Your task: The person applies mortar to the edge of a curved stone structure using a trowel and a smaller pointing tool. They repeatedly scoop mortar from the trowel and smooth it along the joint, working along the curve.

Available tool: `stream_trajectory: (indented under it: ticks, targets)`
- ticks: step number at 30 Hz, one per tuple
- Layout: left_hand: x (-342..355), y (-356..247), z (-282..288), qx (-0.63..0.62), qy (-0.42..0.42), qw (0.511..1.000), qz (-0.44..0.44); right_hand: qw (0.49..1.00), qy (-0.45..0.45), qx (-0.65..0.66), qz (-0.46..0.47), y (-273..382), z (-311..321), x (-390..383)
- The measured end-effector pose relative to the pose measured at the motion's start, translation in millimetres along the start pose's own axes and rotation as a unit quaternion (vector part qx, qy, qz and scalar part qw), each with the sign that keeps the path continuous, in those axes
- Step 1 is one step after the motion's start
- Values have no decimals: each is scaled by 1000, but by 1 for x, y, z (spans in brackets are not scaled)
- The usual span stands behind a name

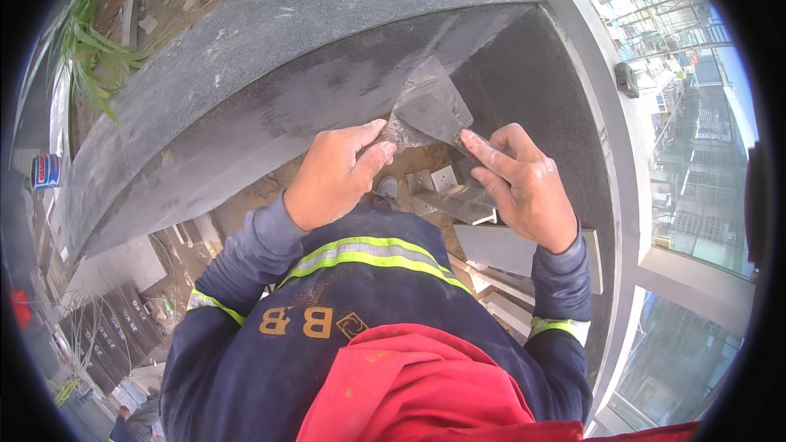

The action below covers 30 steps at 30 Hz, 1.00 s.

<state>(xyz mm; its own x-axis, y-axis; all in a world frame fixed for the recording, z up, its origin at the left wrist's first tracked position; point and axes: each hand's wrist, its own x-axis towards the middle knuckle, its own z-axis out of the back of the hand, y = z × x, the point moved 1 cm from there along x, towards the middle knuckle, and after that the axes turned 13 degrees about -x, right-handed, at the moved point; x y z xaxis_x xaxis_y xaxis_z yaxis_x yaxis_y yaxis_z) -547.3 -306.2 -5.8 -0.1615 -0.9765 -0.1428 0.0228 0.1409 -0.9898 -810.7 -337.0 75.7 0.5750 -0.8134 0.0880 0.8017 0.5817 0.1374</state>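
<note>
Over a dark stone ledge (295, 94), both hands are raised with two thin flat scraper blades that overlap. My left hand (336, 168) is closed on the lower left corner of a smeared metal plate (422, 82), its thumb and forefinger pinching it. My right hand (524, 180) grips the narrow handle of a putty knife (430, 115), whose blade lies across the plate. Pale residue marks the plate and my fingertips. The handle is mostly hidden under my fingers.
Stone offcuts (458, 200) and debris lie below. A blue-red can (46, 170) stands at far left, near green leaves (98, 57). Glazed panels in metal frames (647, 262) line the right. Part of another person (131, 421) shows at lower left.
</note>
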Motion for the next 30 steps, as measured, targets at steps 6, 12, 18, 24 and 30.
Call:
stream_trajectory:
  ticks: [6, 12, 18, 24, 30]
  targets:
    - [6, 4, -1, 5, 0, 1000, -25, 1000, -2, 1, 29, -8, -6, -4]
    - [8, 3, 2, -48, 26, 998, 34, 999, -23, 31, -36, -5, 1, -5]
    - [10, 7, 1, -59, 23, 997, 43, 996, -83, 14, -29, -9, 1, -7]
    - [8, 6, 2, -83, 31, 994, 67, 1000, 1, 2, 1, -8, -3, -3]
    - [8, -3, 1, -108, 33, 991, 67, 1000, -10, 15, 10, -10, -2, 5]
